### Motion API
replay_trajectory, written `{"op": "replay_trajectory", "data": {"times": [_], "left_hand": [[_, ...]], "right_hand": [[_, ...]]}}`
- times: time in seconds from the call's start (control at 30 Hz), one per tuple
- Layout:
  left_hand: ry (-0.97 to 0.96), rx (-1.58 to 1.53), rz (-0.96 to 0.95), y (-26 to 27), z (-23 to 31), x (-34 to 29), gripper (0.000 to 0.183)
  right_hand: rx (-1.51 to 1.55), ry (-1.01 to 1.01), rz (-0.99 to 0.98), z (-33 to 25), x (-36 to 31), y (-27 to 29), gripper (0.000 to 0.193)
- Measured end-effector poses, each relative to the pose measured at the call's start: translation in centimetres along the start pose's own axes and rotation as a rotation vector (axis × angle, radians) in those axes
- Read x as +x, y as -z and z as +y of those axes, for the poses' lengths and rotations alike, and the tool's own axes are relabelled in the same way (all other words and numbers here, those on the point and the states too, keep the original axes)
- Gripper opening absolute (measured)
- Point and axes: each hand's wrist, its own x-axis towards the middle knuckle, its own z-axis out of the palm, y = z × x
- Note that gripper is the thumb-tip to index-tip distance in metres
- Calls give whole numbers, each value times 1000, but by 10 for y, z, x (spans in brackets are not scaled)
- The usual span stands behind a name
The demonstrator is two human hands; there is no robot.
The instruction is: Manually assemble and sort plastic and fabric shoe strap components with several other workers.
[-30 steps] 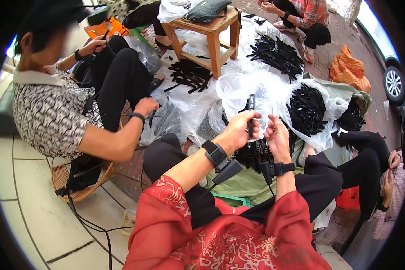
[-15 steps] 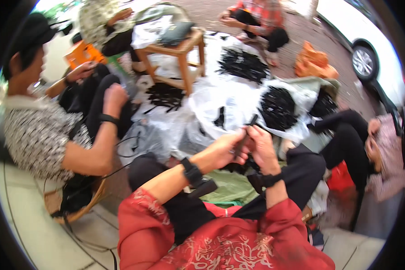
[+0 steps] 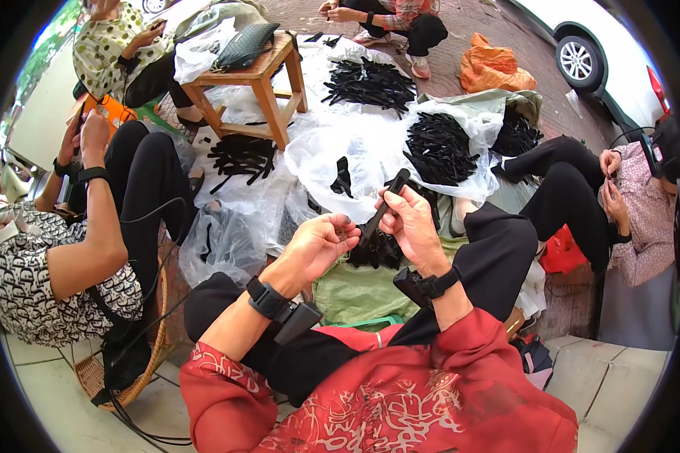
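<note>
Pinched in my right hand [image 3: 415, 230] is a dark, narrow black strip [image 3: 386, 198], tilted with its wider end up and away from me. Close on its left, my left hand [image 3: 315, 248] is closed, thumb and fingertips together; whatever they may hold is too small to make out. A gap shows between the left fingertips and the strip. Below both hands lies a heap of black strips [image 3: 378, 255], partly hidden by them, on a green sack [image 3: 340, 294] between my knees. Beyond, a white plastic bag [image 3: 317, 155] has a few black pieces in it.
More black strips lie in piles [image 3: 370, 84], in an open bag [image 3: 440, 147] and under a wooden stool [image 3: 263, 87] carrying a dark pouch. Several people sit around, one close on my left [image 3: 75, 264], another on my right [image 3: 642, 204]. A white car [image 3: 612, 38] stands far right.
My hands have come apart; the strip both were touching is now in my right hand alone. The person on my left has raised their hands. The whole view has shifted.
</note>
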Motion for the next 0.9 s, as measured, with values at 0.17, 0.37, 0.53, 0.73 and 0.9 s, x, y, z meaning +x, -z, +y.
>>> {"op": "replay_trajectory", "data": {"times": [0.17,0.37,0.53,0.73,0.9], "left_hand": [[19,77,-96,-18,13,-3,24],[-76,251,-182,-21,4,-20,23],[-73,223,-128,-25,-8,-12,27],[-149,194,-106,-22,-3,-17,17],[-210,265,-15,-14,-8,-10,15]], "right_hand": [[100,46,88,-9,3,-5,7],[144,65,111,-15,-11,-6,9],[144,40,192,-17,-25,4,11],[196,83,144,-24,-27,-3,7],[200,102,181,-27,-27,-4,5]]}}
